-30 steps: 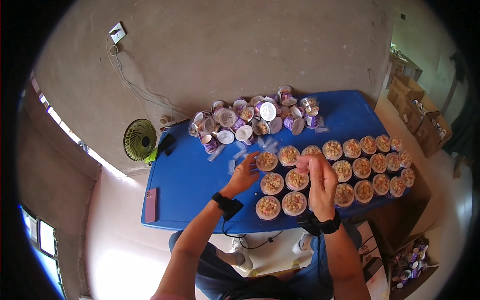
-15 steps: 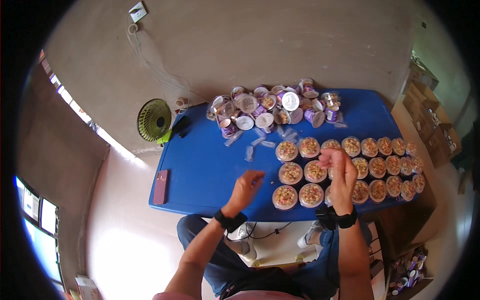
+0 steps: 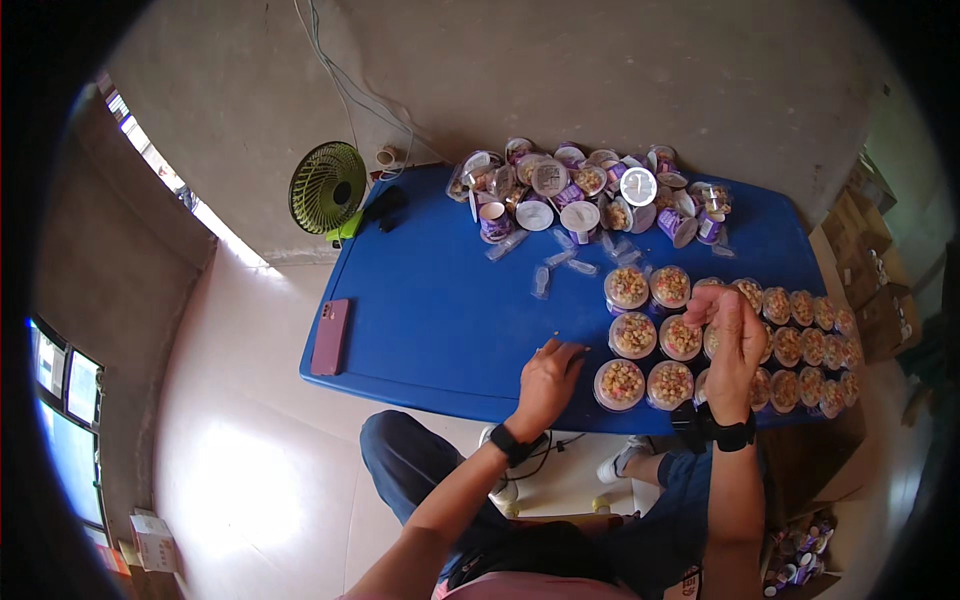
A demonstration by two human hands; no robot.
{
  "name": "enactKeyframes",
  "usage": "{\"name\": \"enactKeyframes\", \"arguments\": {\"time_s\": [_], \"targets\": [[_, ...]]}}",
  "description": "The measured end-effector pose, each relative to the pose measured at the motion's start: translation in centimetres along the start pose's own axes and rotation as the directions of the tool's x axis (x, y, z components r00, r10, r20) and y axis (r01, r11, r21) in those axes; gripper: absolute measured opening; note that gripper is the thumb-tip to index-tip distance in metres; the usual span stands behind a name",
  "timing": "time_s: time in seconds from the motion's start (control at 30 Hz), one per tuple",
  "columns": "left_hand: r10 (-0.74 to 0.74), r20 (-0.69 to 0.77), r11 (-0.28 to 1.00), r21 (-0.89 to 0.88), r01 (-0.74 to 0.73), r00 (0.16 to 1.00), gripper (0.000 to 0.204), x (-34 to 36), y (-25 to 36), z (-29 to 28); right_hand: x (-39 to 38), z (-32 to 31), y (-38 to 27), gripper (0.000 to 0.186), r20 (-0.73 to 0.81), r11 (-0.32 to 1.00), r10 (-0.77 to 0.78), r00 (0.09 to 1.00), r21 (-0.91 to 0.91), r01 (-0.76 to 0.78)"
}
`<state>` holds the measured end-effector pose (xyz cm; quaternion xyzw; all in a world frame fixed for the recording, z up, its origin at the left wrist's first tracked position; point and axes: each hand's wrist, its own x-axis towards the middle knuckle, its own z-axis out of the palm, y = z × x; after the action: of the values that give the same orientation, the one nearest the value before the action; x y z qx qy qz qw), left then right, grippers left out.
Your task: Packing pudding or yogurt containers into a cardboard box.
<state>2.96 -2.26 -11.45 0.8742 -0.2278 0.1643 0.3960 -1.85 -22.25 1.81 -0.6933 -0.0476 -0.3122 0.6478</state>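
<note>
My left hand (image 3: 548,382) is low over the blue table (image 3: 440,300), just left of the rows of cups, with its fingers bent and spread apart. I see nothing held in it. A tiny pale crumb (image 3: 557,334) is by its fingertips. My right hand (image 3: 735,338) hovers edge-on above the cups, fingers curled in toward the thumb; whatever they hold, if anything, is hidden. Clear-lidded cups of colourful popcorn-like pieces (image 3: 619,384) stand upright in three rows, partly covered by my right hand. Dark bands circle both wrists.
A heap of purple-and-white cups (image 3: 580,215) lies along the back edge, with clear plastic pieces (image 3: 541,282) before it. A pink phone (image 3: 330,337) lies at the left edge, behind it a green fan (image 3: 327,188). Cardboard boxes (image 3: 860,230) stand at the right.
The view has shifted, so the table's contents sit further right in the picture. My left hand's fingers have bent down toward the tabletop. My right hand stays above the cups, still curled.
</note>
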Motion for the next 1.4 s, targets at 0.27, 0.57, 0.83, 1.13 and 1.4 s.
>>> {"name": "enactKeyframes", "arguments": {"time_s": [0.27,0.57,0.83,1.13,1.4], "targets": [[-0.081,0.109,0.984,0.164,0.062,0.991,0.013,1.2,-0.8,2.0,-1.8,-5.0,-1.4,0.036,0.062,0.979,0.017,0.998,-0.203,-0.004],[-0.105,0.148,0.993,0.06,0.097,0.983,0.007,1.0,-0.3,0.2,-6.4,-21.0,-2.2,0.033,-0.301,0.921,0.0,0.954,-0.371,-0.117],[-0.172,-0.099,0.982,-0.092,0.163,0.98,0.008,-2.8,-2.1,-3.6,-8.4,-33.8,-0.5,0.026,-0.388,0.617,-0.169,0.906,-0.758,-0.21],[0.045,-0.195,0.982,0.189,-0.007,0.98,0.005,-4.1,-0.9,-1.6,-9.6,-35.0,5.1,0.044,-0.205,0.297,-0.13,0.97,-0.941,-0.159],[0.018,-0.187,0.972,0.235,0.027,0.982,0.005,-4.4,-1.2,-2.2,-9.9,-26.0,2.1,0.048,0.018,0.31,-0.069,0.997,-0.95,0.038]]}}
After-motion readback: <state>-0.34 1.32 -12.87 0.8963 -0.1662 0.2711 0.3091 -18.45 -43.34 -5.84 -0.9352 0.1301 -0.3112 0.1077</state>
